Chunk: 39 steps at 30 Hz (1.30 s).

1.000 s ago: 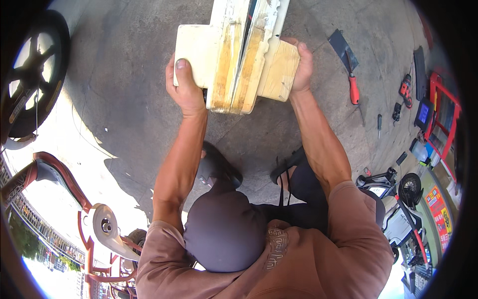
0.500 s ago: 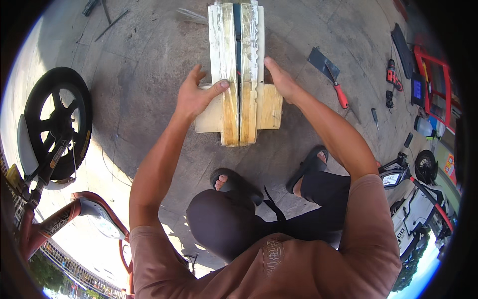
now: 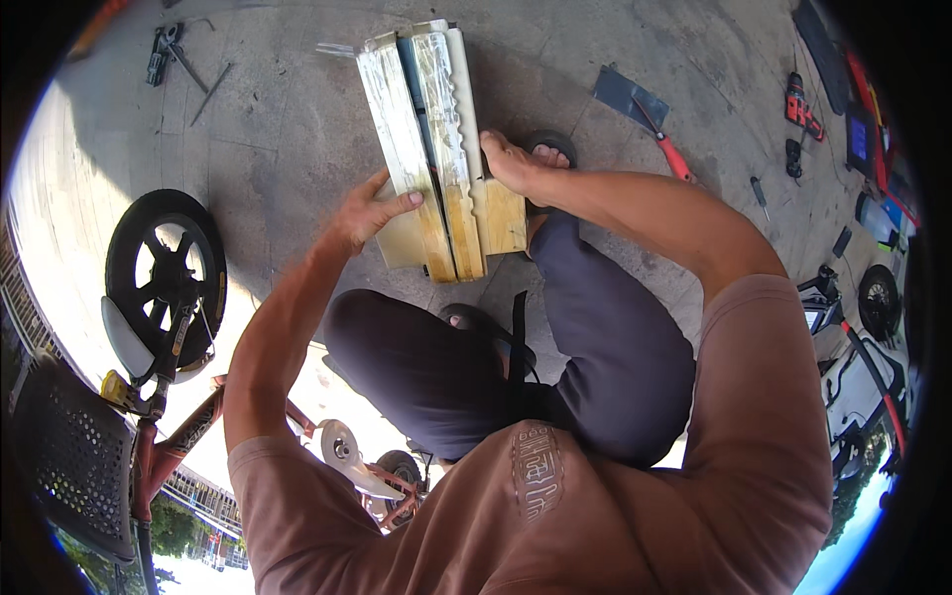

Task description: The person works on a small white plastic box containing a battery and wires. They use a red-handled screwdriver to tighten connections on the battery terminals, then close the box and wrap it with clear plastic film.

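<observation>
A long taped block (image 3: 428, 159) stands between my two hands, its top leaning to the left. Clear, shiny tape and yellowish strips cover its two halves, and a dark gap runs lengthwise between them. My left hand (image 3: 369, 212) grips the left side, thumb on the front face and fingers mostly hidden behind. Against the right edge presses my right hand (image 3: 509, 165), its fingertips partly out of sight. A pale yellow side piece (image 3: 507, 220) juts out below my right hand.
By my sandalled right foot (image 3: 551, 149) lie a dark flat plate (image 3: 625, 99) and a red-handled tool (image 3: 674, 157). Farther right are a red-and-black drill (image 3: 801, 109) and a screwdriver (image 3: 760, 196). A red-framed bike with a black wheel (image 3: 167, 276) stands left; metal tools (image 3: 178, 59) lie far left.
The block has tilted, its top going left, and sits farther left in view with both hands on it. My right foot has stepped forward beside it.
</observation>
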Available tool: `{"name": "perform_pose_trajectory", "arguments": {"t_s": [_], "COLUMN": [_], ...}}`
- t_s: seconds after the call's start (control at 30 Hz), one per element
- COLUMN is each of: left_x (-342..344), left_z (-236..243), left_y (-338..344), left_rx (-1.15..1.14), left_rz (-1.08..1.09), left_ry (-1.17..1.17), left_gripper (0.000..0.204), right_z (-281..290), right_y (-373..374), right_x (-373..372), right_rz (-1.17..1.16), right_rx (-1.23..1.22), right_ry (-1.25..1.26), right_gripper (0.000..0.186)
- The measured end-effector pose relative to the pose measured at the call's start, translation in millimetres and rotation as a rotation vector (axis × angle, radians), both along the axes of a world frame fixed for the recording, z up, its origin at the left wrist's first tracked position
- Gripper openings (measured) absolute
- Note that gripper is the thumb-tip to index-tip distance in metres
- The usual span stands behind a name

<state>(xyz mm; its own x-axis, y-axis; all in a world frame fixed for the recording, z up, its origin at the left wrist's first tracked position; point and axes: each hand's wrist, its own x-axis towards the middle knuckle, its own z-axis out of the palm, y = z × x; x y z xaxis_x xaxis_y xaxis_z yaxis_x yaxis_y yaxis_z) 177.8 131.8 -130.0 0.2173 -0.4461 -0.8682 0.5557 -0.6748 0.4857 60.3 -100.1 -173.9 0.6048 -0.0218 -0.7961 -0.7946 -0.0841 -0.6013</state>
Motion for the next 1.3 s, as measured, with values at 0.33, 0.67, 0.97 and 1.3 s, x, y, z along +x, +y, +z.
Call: {"name": "perform_pose_trajectory", "arguments": {"t_s": [0.33, 0.67, 0.97, 1.3], "left_x": [4.3, -12.0, -4.7, 123.7], "left_z": [1.4, -25.0, -25.8, -74.5], "left_y": [-16.4, -4.4, -2.8, -90.9], "left_rx": [0.265, 0.224, 0.132, 0.121], "left_rz": [0.041, -0.276, -0.079, 0.780], "left_ry": [0.075, -0.320, -0.190, -0.197], "left_gripper": [0.078, 0.087, 0.090, 0.094], "right_z": [-16.0, 3.2, -5.0, -61.0], "right_y": [31.7, 16.8, 14.2, -59.9], "right_x": [-14.3, -6.1, -0.8, 145.5], "right_rz": [-0.221, -0.197, -0.203, -1.005], "right_rx": [-0.269, -0.398, -0.336, -0.009], "right_ry": [-0.048, 0.068, 0.133, 0.051], "right_gripper": [0.049, 0.038, 0.042, 0.074]}}
